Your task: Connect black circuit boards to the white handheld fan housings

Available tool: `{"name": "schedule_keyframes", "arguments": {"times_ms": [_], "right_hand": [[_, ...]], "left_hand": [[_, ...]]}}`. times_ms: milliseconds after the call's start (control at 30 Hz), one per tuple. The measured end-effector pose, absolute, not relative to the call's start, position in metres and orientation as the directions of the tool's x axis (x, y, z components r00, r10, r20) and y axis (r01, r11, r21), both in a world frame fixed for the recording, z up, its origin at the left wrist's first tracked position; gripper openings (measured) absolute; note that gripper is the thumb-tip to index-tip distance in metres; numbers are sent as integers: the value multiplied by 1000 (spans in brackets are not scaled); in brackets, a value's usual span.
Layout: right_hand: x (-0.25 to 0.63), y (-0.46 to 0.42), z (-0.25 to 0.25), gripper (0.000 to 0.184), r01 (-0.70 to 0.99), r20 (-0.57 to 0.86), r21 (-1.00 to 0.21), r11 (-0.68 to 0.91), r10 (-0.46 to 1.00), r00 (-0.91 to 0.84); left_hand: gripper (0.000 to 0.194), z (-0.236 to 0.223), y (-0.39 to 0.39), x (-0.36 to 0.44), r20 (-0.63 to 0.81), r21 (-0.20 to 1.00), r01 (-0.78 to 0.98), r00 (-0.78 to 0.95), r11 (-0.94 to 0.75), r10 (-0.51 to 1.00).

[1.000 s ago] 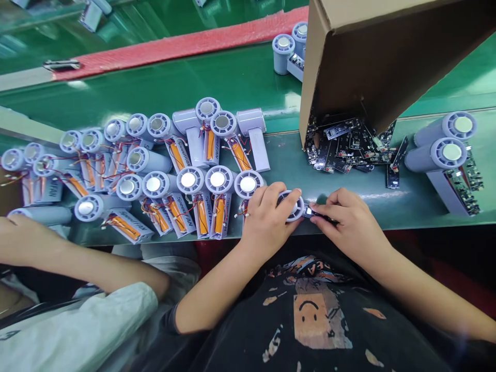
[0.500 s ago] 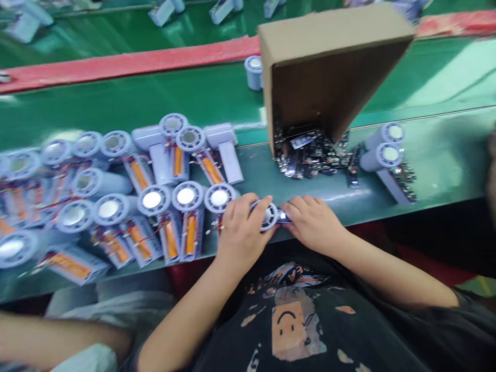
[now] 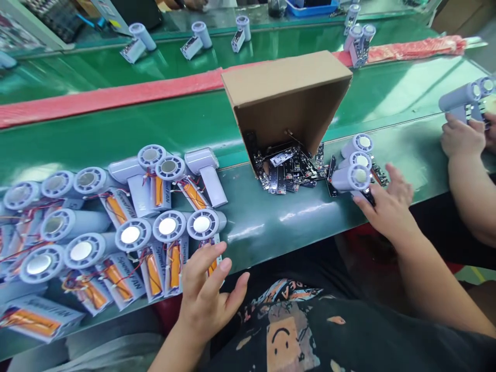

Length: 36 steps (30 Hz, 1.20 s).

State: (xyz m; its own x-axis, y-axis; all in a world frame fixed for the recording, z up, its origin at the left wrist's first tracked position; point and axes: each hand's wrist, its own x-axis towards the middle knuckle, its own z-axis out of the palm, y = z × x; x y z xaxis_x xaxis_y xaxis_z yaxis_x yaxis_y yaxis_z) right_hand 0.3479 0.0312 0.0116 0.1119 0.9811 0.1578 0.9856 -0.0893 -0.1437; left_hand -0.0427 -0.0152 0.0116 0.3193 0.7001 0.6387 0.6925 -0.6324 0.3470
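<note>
My right hand (image 3: 383, 209) stands open at the belt's near edge, its fingertips against the dark handle of a pale grey handheld fan (image 3: 351, 178). That fan lies with two similar fans (image 3: 358, 147) beside the spill of black circuit boards (image 3: 287, 168). My left hand (image 3: 205, 297) is open and holds nothing. Its fingertips hover by the lower end of a fan body with an orange battery and thin wires (image 3: 174, 266). Many such unfinished fans (image 3: 116, 206) lie in rows on the left of the belt.
A tipped cardboard box (image 3: 287, 88) stands on the green belt (image 3: 271, 222) with boards sliding from its mouth. A co-worker's hand (image 3: 461, 137) holds a fan at the right. A red strip (image 3: 116, 95) and a second belt carrying fans lie behind.
My hands have parted. The fan head and board held between them now lie at the right with two other fans, and the view has swung, showing more of the far belt.
</note>
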Motion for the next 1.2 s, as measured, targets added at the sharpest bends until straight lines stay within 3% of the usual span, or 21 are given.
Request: {"name": "schedule_keyframes", "arguments": {"times_ms": [100, 233, 500, 767, 867, 933, 1033, 1133, 1167, 1200], "right_hand": [[359, 46, 15, 34, 979, 87, -204, 4, 996, 14], [379, 61, 10, 32, 956, 164, -291, 21, 986, 28], [400, 70, -10, 34, 943, 283, -294, -158, 928, 243], [390, 73, -2, 55, 861, 212, -313, -400, 854, 474], [363, 64, 1, 68, 918, 410, -244, -312, 825, 390], [343, 60, 9, 53, 970, 446, -173, -172, 864, 233], [327, 76, 34, 36, 984, 348, -165, -61, 930, 116], [336, 122, 69, 42, 971, 253, -137, -196, 941, 226], [342, 143, 78, 48, 960, 162, -103, -259, 948, 273], [348, 163, 85, 56, 945, -28, -52, -323, 946, 322]], "left_hand": [[90, 11, -12, -36, 634, 334, 682, 348, -651, 690], [75, 11, -13, -39, 626, 309, 714, 344, -628, 699], [56, 13, -14, -47, 636, 256, 723, 374, -642, 675], [39, 16, -13, -51, 651, 178, 741, 405, -648, 642], [34, 17, -16, -57, 664, 145, 756, 404, -639, 629], [31, 18, -19, -60, 671, 142, 758, 400, -637, 625], [29, 19, -21, -63, 659, 130, 747, 426, -652, 620], [28, 23, -22, -64, 645, 120, 736, 452, -666, 616], [28, 24, -23, -63, 647, 120, 737, 450, -665, 615], [28, 25, -23, -63, 651, 120, 739, 445, -663, 615]]}}
